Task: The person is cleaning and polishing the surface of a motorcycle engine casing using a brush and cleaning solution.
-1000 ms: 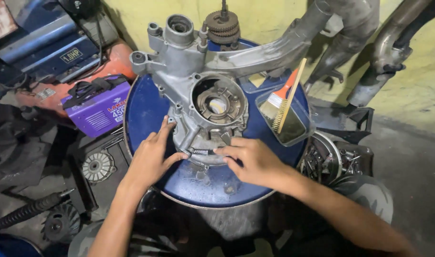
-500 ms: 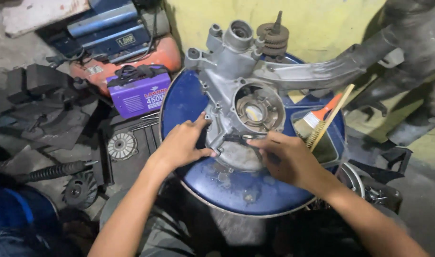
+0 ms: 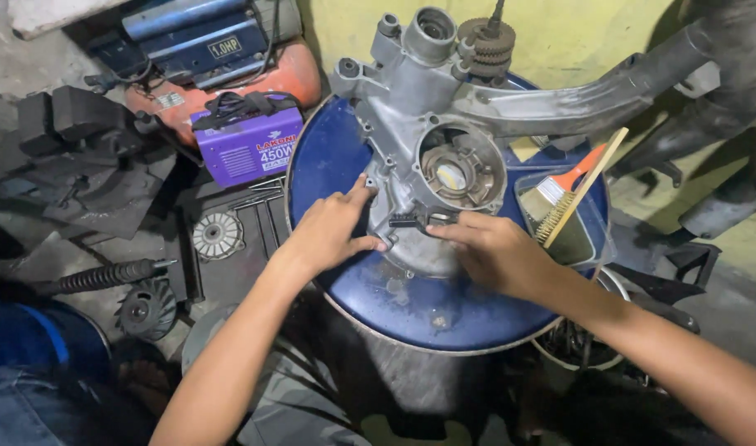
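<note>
While we steady the engine casing [image 3: 411,157] on the blue drum top [image 3: 328,165], both hands work at its lower edge.

Our left hand [image 3: 328,231] rests fingers spread, gripping nothing; our right hand [image 3: 494,252] pinches what seems a small dark part [image 3: 411,220], though it's hard to tell. A brush [image 3: 560,194] sits aside in its tray [image 3: 584,244]; the central housing still lies open.

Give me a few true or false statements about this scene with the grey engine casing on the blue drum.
1. Both hands, left and right, touch the grey metal engine casing. True.
2. The casing lies on a round blue drum top. True.
3. The orange-handled paintbrush lies on the floor. False: it rests in a tray on the drum.
4. The purple box-shaped machine stands right of the drum. False: left.
</note>
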